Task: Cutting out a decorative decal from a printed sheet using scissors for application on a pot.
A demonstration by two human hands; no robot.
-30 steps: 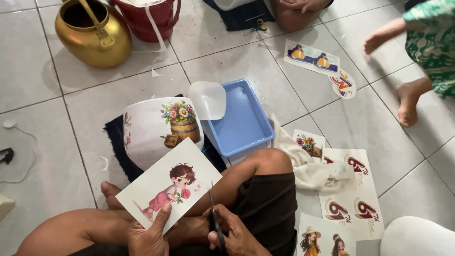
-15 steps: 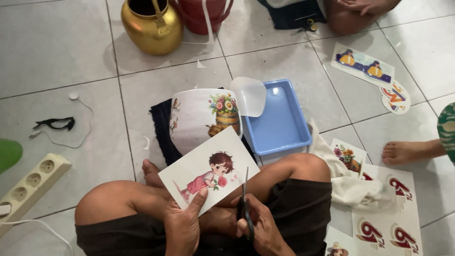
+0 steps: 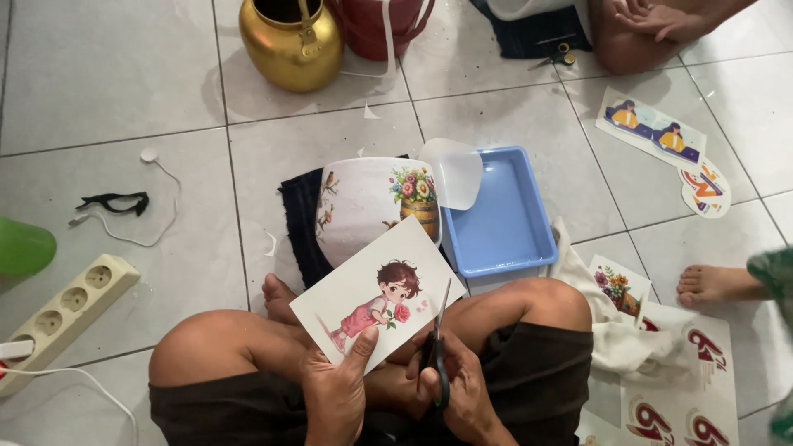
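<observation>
Here your left hand (image 3: 334,396) pinches the cartoon sheet (image 3: 378,294) over your knees, just before the painted pot (image 3: 363,206), while your right hand (image 3: 462,396) grips scissors (image 3: 438,351) at its edge.

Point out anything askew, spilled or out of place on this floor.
The white flowered pot lies tipped on its side on the dark cloth. Paper scraps are scattered on the tiles. The power strip lies near the blue tray, which seems to hold water. Otherwise, left hand holds a sticker sheet, right hand holds scissors.
</observation>
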